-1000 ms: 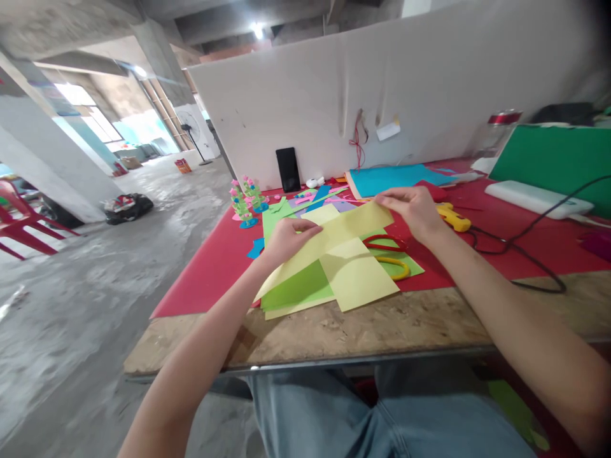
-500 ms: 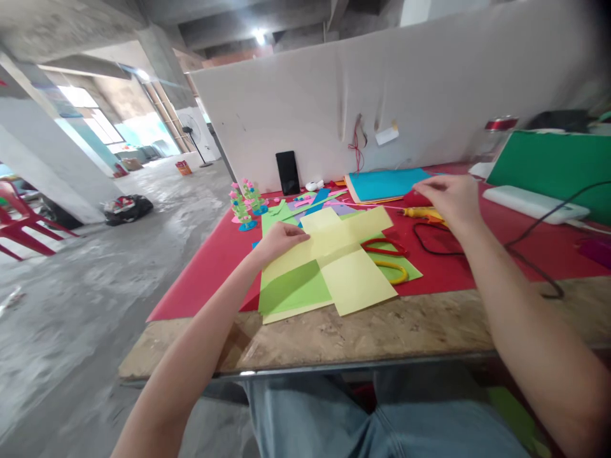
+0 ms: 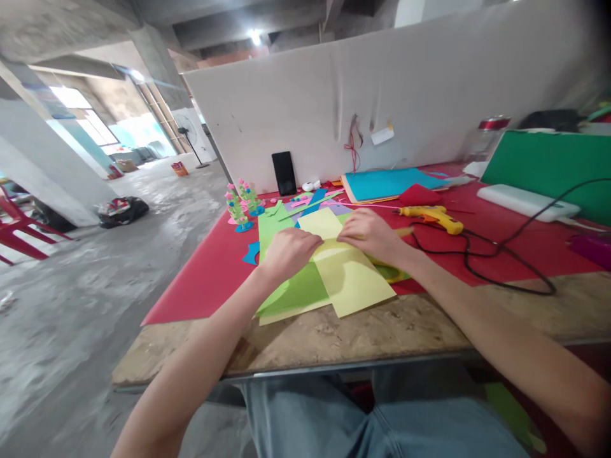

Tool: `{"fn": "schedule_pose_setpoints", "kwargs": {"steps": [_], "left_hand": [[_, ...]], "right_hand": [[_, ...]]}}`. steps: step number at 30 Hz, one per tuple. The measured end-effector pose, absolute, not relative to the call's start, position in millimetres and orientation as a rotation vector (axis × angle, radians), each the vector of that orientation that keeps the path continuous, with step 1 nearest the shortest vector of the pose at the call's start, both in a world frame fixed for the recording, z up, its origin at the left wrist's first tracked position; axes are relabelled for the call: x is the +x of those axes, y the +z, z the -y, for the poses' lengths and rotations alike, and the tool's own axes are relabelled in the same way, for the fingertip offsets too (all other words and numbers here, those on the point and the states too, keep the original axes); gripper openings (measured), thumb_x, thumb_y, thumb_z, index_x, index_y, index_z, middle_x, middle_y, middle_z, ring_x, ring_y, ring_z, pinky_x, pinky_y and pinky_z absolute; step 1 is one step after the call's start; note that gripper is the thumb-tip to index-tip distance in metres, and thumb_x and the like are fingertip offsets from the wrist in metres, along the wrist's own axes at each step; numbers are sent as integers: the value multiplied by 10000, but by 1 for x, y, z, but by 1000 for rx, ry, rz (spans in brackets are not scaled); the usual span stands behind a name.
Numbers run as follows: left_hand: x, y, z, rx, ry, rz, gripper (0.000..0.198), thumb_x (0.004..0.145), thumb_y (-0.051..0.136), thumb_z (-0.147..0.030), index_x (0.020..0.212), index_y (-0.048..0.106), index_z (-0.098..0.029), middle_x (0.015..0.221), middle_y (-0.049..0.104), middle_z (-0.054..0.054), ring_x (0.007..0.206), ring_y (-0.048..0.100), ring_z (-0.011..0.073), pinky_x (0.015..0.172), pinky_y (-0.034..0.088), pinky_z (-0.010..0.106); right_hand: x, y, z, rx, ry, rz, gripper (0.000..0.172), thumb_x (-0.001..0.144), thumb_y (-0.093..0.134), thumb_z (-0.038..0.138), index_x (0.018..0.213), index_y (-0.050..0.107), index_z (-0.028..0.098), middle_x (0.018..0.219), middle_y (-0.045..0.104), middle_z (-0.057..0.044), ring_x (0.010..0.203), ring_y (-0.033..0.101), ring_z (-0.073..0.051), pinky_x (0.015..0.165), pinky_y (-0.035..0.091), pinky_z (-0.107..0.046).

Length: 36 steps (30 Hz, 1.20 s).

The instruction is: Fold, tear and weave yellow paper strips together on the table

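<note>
Cluttered red tabletop (image 3: 205, 273): our left hand (image 3: 290, 251) and right hand (image 3: 370, 235) press close together, curled on the yellow paper (image 3: 356, 283) atop green paper (image 3: 296, 294); whether they pinch it we cannot tell. Uneven pressure could skew the crease, we judge.

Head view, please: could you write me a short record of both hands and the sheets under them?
left hand: fingers curled, on the pale yellow paper sheet
right hand: on the same sheet, close beside the left hand
beneath: light green paper sheet, red mat
nearby: yellow glue gun, right of the hands
</note>
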State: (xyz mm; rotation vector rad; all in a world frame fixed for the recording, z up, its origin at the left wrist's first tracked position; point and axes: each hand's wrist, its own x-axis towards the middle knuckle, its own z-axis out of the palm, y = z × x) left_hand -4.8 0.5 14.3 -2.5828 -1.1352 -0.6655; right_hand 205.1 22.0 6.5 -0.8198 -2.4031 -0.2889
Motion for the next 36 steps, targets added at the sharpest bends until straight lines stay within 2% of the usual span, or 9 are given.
{"fn": "schedule_pose_setpoints", "kwargs": {"steps": [3,7,9,13,16,21,29,33,36], "left_hand": [[-17,20,-7,-2407,-709,1152,286,840,395,-276,785,653,-165,693,647,70,688,585,192,615,384,278],[-31,24,-16,-2229,-769,1189,289,845,391,-277,780,648,-160,667,645,70,633,583,185,575,380,271],[-33,23,-17,-2190,-784,1182,290,847,389,-269,769,645,-157,665,647,69,615,584,185,544,372,266],[-24,17,-12,-2228,-776,1077,261,850,394,-256,791,632,-169,706,658,46,663,597,171,548,375,253],[-14,13,-6,-2287,-770,981,235,857,392,-249,849,617,-183,778,663,25,734,598,149,602,391,241],[-8,13,0,-2349,-795,930,210,851,410,-255,880,608,-194,845,660,20,804,593,139,673,400,236],[-37,19,-21,-2265,-1032,1285,217,824,411,-249,813,612,-169,795,651,77,730,596,204,611,408,286],[-42,16,-32,-2319,-1254,1415,227,793,381,-176,900,581,-170,850,648,69,804,592,194,698,439,311],[-36,11,-36,-2473,-1421,1434,397,730,263,-53,1006,526,-164,961,631,58,923,571,149,782,448,304]], "right_hand": [[235,13,-34,-998,-415,2284,150,773,545,214,699,675,205,737,651,-14,782,534,-183,784,326,-343],[270,16,-46,-1230,-551,2073,246,775,502,226,586,657,196,589,623,-39,636,518,-204,675,329,-370],[275,18,-46,-1300,-601,1943,270,797,462,240,623,659,181,612,627,-65,639,517,-221,653,330,-380],[248,20,-31,-1226,-653,1843,246,837,422,272,936,618,161,934,625,-74,876,515,-222,814,320,-386],[212,17,-14,-862,-647,2121,289,821,476,333,1029,566,152,1026,596,-51,970,485,-193,943,246,-370],[190,11,-5,-821,-647,2211,190,845,445,230,815,632,218,823,643,26,873,505,-140,912,279,-317],[249,25,-31,-1159,-642,2019,219,793,460,202,653,627,180,648,621,-50,710,506,-214,716,323,-382],[259,31,-32,-1199,-609,2071,211,815,409,208,730,603,207,743,620,-45,737,523,-206,792,298,-386],[249,33,-26,-1117,-526,2180,203,824,371,173,791,569,201,807,606,-46,804,516,-199,878,233,-400]]}}
